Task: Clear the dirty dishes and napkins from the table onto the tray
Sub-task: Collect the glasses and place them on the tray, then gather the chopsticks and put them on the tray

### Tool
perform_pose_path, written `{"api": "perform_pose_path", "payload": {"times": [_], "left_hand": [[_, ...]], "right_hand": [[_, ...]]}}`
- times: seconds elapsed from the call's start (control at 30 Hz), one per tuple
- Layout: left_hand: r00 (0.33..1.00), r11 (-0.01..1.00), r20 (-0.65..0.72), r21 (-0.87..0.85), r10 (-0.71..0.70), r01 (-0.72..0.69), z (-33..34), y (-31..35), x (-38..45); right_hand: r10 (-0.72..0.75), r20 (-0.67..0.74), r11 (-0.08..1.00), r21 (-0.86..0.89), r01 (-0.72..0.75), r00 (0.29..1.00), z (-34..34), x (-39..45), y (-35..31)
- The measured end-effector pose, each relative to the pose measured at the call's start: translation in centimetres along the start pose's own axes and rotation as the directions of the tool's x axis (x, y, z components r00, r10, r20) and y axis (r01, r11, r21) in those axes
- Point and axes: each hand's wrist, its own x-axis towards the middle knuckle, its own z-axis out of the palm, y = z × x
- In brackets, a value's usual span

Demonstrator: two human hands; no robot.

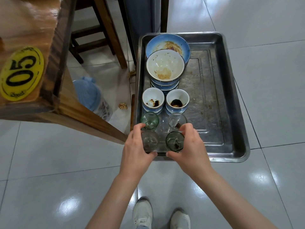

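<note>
The tray (219,90) sits low beside the wooden surface (29,30), its right half bare metal. Down its left side the dishes line up: a blue plate (184,45) at the far end, a stack of bowls (165,66) leaning on it, the top one smeared with brown sauce. Next come two small cups (153,99) side by side, dark dregs in each. Nearest the person, four glasses in a square. The left hand (135,146) wraps around the clear glass (150,141) at the near-left corner, fingertips touching the green glass (149,120) behind it. The right hand (188,146) curls around the dark green glass (175,141), fingers reaching the clear one (177,121) beyond. Both hands are closed on glassware at the tray's near edge. A yellow "05" tag (21,73) marks the surface. On the tiled floor (264,179) lie a crumpled napkin (123,106) and a blue-bagged bin (92,98).
</note>
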Motion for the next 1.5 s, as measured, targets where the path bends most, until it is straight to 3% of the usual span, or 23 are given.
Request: {"api": "perform_pose_path", "payload": {"times": [0.33, 0.6, 0.9, 1.1, 1.5], "left_hand": [[1.000, 0.994, -0.009, 0.110, -0.017, 0.018, -1.7, 1.2, -0.2], [1.000, 0.993, 0.000, 0.119, 0.015, -0.015, -6.8, 5.5, -1.9], [0.999, 0.998, -0.047, 0.065, 0.012, -0.009, -18.1, 12.0, -5.9], [0.965, 0.997, -0.250, -0.010, -0.079, 0.079, -29.0, 15.4, -8.3], [0.882, 0.974, -0.415, -0.054, -0.223, 0.221, -45.0, 10.5, -8.3]], "right_hand": [[0.000, 0.039, 0.988, -0.155, 0.006, 0.999, -3.3, -0.3, -0.6], [-0.143, 0.074, 0.979, -0.136, 0.152, 0.987, -8.6, -1.9, -4.9], [-0.291, 0.162, 0.935, -0.159, 0.316, 0.943, -16.6, -4.5, -13.6], [-0.422, 0.220, 0.865, -0.191, 0.464, 0.879, -20.7, -5.5, -22.5], [-0.527, 0.283, 0.765, -0.253, 0.593, 0.801, -17.8, -4.0, -38.4]]}}
